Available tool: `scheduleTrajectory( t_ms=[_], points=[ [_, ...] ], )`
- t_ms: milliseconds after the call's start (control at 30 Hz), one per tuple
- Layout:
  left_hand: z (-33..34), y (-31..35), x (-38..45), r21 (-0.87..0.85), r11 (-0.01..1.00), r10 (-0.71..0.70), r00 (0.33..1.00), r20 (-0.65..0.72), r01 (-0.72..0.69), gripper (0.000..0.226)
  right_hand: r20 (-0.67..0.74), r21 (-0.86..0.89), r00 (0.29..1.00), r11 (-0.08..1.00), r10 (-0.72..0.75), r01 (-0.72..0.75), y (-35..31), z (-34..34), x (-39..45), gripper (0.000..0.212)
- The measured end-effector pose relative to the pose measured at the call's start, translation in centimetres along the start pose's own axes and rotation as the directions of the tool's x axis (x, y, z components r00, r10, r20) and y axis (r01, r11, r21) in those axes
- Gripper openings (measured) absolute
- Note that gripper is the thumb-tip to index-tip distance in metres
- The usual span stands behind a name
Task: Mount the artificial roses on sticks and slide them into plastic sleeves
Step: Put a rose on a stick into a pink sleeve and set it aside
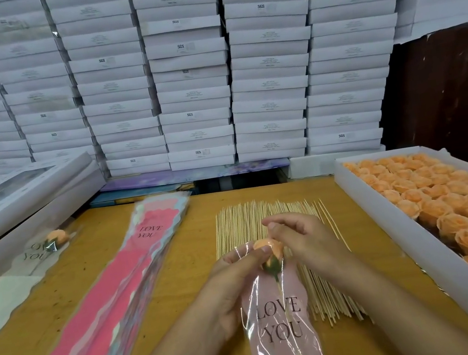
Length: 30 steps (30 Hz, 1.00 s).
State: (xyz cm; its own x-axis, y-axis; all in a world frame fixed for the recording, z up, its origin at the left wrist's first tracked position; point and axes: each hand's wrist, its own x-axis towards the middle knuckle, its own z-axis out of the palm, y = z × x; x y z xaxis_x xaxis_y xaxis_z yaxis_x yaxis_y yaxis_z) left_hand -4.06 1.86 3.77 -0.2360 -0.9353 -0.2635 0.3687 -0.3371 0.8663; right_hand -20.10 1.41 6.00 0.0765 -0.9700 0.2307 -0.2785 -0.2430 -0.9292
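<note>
A peach artificial rose (273, 253) on a thin stick sits inside a clear plastic sleeve (282, 323) printed "LOVE YOU", over the middle of the wooden table. My left hand (237, 281) pinches the sleeve's upper left edge beside the rose head. My right hand (300, 237) is at the top of the sleeve, its fingers curled at the opening by the rose. A pile of bare wooden sticks (266, 218) lies under and behind both hands. The white tray (385, 214) at the right holds several rows of peach roses (457, 203).
A long stack of pink "LOVE YOU" sleeves (115, 288) lies diagonally at the left. One finished sleeved rose (52, 239) rests against flat white boxes (16, 205) at far left. Stacked white boxes (188, 71) wall off the back.
</note>
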Motion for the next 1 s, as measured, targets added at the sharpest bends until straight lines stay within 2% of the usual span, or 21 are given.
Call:
scheduleTrajectory(
  t_ms=[367,533,800,1000],
  points=[
    [0.04,0.07,-0.09,0.031,0.999,0.014,1.000,0.002,-0.014,0.072,0.052,-0.006,0.998,0.999,0.045,-0.045,-0.15,-0.44,-0.32,0.019],
    [-0.04,0.08,-0.17,0.041,0.999,0.035,0.999,0.009,-0.036,0.065,0.133,0.011,0.988,0.997,0.075,-0.077,-0.45,-0.44,-0.45,0.017],
    [-0.24,-0.30,0.21,0.058,0.998,-0.001,1.000,0.014,0.000,0.063,0.193,-0.082,0.969,0.986,0.156,-0.143,-0.79,-0.93,-0.53,0.024],
    [-0.35,0.05,0.41,-0.030,0.998,0.051,0.999,-0.010,-0.051,0.060,0.293,-0.104,0.940,0.983,0.173,-0.148,-0.70,-0.32,-0.85,0.017]
  ],
)
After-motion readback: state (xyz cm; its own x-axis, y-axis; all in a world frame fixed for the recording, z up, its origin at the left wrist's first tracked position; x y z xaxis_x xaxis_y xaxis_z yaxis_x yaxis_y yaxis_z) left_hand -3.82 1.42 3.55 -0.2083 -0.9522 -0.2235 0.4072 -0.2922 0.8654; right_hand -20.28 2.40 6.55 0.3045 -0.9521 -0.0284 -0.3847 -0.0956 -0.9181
